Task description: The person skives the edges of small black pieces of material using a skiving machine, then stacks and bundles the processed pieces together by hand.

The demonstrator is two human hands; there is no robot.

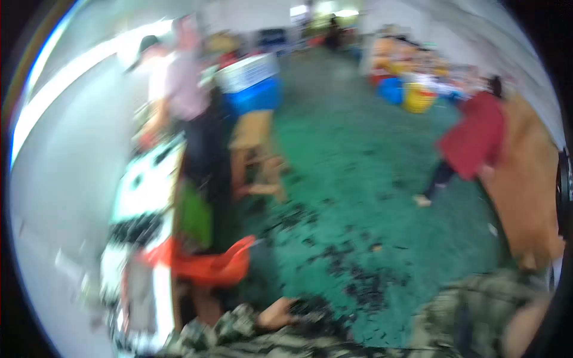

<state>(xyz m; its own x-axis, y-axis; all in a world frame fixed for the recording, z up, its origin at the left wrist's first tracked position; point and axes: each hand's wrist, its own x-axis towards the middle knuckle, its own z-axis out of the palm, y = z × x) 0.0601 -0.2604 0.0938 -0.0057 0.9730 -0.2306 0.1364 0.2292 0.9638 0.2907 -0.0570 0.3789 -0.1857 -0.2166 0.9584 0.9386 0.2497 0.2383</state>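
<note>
At the bottom middle, my left hand (277,314) comes out of a camouflage sleeve, fingers bent against a dark clump (311,312). The clump looks like a bundle of small black pieces, but blur hides its exact kind. My right hand (526,327) is at the lower right edge beside its camouflage sleeve (471,307); it is smeared and partly cut off, so its fingers do not show. To the left, an orange-red plastic bag or sheet (218,265) hangs off the workbench (146,191), which carries black pieces.
Black scraps (364,280) litter the green floor. A wooden stool (253,140) stands near blue and white crates (253,89). One person (188,89) is at the bench; another in red (474,134) bends by a brown board (525,173). Tubs (418,98) line the back right.
</note>
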